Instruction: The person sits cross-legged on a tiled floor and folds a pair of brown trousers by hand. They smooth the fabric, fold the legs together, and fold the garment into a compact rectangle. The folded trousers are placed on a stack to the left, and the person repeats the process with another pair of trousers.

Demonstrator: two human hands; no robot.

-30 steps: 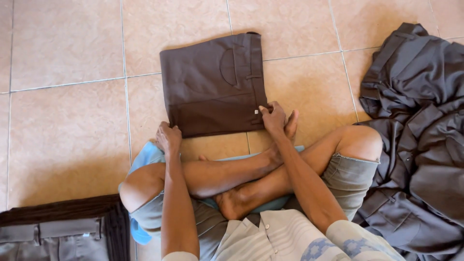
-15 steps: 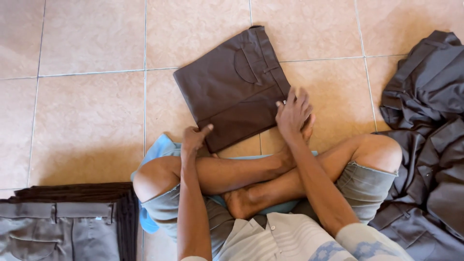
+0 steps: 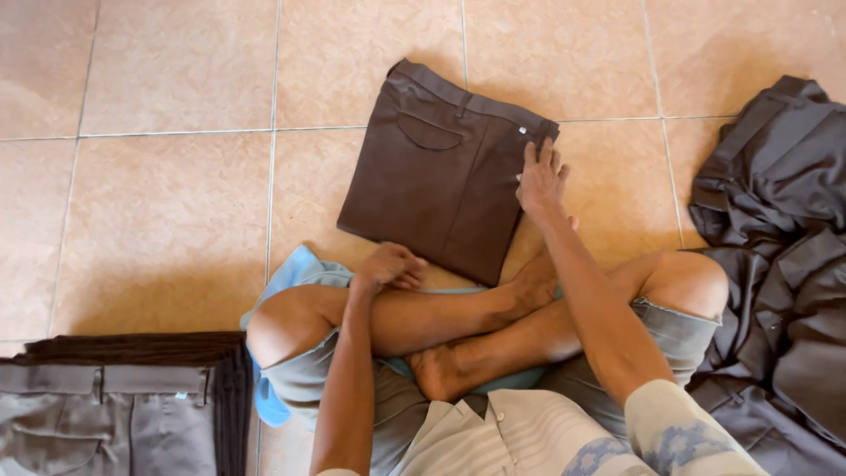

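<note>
Folded brown trousers [image 3: 441,181] are seen at frame centre-top on the tiled floor [image 3: 176,220], long axis tilted, waistband running upper left to right. The right hand [image 3: 540,179] is laid flat on the right edge, fingers slightly spread. The left hand [image 3: 390,266] is loosely curled, just touching the lower edge. Counted: one folded pair, one stack [image 3: 115,401] lower left, one unfolded heap [image 3: 780,264] at right.

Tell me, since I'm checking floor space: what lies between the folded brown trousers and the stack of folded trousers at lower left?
Only bare tiled floor between the folded brown trousers and the stack, in the head view.
</note>
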